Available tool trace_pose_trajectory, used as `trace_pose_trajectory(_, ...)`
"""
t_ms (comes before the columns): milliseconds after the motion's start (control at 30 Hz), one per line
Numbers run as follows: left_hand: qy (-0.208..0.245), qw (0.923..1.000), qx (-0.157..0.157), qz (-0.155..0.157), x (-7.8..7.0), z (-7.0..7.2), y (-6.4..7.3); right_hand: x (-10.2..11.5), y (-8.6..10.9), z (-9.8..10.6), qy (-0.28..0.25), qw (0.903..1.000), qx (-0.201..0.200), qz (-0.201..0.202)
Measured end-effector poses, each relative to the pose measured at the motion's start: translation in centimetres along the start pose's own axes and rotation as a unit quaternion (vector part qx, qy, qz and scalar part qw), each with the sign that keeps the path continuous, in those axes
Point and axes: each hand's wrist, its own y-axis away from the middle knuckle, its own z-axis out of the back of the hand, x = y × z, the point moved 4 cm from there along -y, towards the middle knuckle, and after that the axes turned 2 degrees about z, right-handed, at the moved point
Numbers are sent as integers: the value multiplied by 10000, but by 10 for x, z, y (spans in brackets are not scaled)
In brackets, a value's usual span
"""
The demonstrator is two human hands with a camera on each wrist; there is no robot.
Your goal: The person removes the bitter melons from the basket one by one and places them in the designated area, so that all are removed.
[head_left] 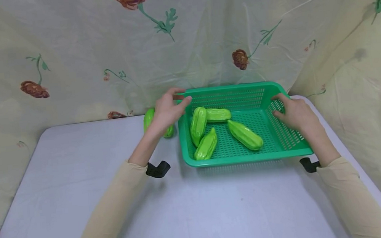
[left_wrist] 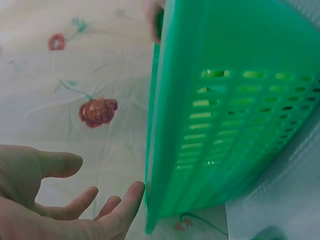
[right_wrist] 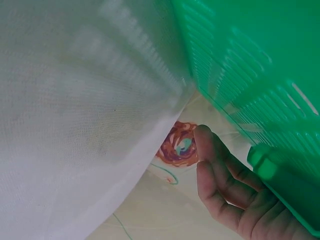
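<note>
A green plastic basket (head_left: 249, 158) with slotted walls stands at the back right of the table. Inside it lie several bright green, ridged gourds (head_left: 246, 134), mostly toward its left end. My right hand (head_left: 297, 114) grips the basket's right rim, thumb reaching inside and other fingers curled below the rim outside, as the right wrist view shows. At the left rim, my left hand (head_left: 168, 109) holds its fingers spread and slightly bent, one fingertip right at the rim (left_wrist: 159, 150). Partly hidden behind that hand, more green gourd (head_left: 148, 119) shows on the table outside the basket.
The table (head_left: 80, 191) has a white cover and rounded back corners. A pale curtain (head_left: 76, 38) with printed flowers hangs close behind it and along the right side. Black wrist mounts (head_left: 158, 169) sit on both wrists.
</note>
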Motion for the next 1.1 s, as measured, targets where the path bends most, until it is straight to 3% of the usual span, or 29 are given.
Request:
trace_pose_trajectory(300, -95, 9996, 246, 125, -7, -18, -12, -1, 0, -3, -25, 9999, 108, -78)
trace_pose_trajectory(533, -521, 9974, 420, 272, -8, -31, -24, -2, -1, -4, -12, 10000, 54, -58)
trace_pose_trajectory(867, -431, 9923, 1033, 525, -16, -35, -30, -2, 0, -4, -62, 9999, 54, -86)
trace_pose_trajectory(1100, -415, 9924, 1035, 524, -28, -40, -39, -4, 1, -2, -35, 10000, -6, -83)
